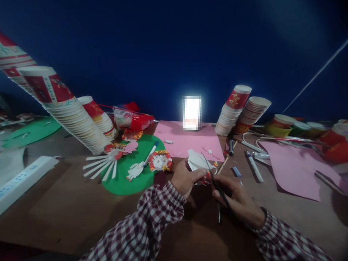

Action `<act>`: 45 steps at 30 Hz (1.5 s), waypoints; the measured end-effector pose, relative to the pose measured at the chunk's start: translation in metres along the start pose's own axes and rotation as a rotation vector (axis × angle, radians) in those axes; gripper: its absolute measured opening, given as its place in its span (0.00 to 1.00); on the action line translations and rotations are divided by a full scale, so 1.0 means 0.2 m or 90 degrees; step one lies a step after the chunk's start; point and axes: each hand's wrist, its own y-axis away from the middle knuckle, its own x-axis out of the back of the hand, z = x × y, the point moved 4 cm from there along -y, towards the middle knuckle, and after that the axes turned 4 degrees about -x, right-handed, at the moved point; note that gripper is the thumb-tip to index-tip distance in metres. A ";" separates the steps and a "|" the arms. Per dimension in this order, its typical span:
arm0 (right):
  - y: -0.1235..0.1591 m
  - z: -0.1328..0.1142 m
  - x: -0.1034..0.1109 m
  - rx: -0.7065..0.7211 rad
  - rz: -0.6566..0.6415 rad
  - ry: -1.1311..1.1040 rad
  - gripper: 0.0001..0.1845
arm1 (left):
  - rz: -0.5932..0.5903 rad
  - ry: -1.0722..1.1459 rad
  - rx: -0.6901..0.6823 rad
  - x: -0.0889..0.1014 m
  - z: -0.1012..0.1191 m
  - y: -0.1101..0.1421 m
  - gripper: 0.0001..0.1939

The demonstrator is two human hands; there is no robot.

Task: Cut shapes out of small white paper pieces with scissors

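White paper, irregular in outline, held up over the brown table, just this side of a large pink sheet. Pinched along its lower edge by the left hand, thumb flat on top, other fingers mostly hidden underneath. Below that thumb, red and white scraps, too blurred to tell whether joined to the paper. At the paper's right edge, dark scissors, pointing up and away, touching or very near the paper, spread of the blades impossible to tell. Around the handles, the right hand, fingers curled and closed on the grip, exact placing in the loops unclear.

Trimming the paper, by the look of it. For another cut, likely best to keep the left pinch firm and clear of the blades, turning the paper to meet them.

To the left, a green sheet, with a white figure cut-out and a blue-capped marker on top, a round red-and-yellow lion-like cut-out at its right edge and a fan of white strips at its left. Farther back, stacked paper cups at left, more cups at right, and between them a bright upright screen. Off right, a white marker and a second pink sheet
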 end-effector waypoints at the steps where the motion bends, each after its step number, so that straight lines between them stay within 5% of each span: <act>1: 0.00 0.00 0.00 -0.002 -0.003 0.002 0.21 | -0.001 0.004 0.000 0.00 0.00 0.00 0.11; 45: 0.00 0.00 0.00 -0.014 -0.017 -0.002 0.19 | -0.014 -0.023 0.031 0.01 0.01 -0.01 0.10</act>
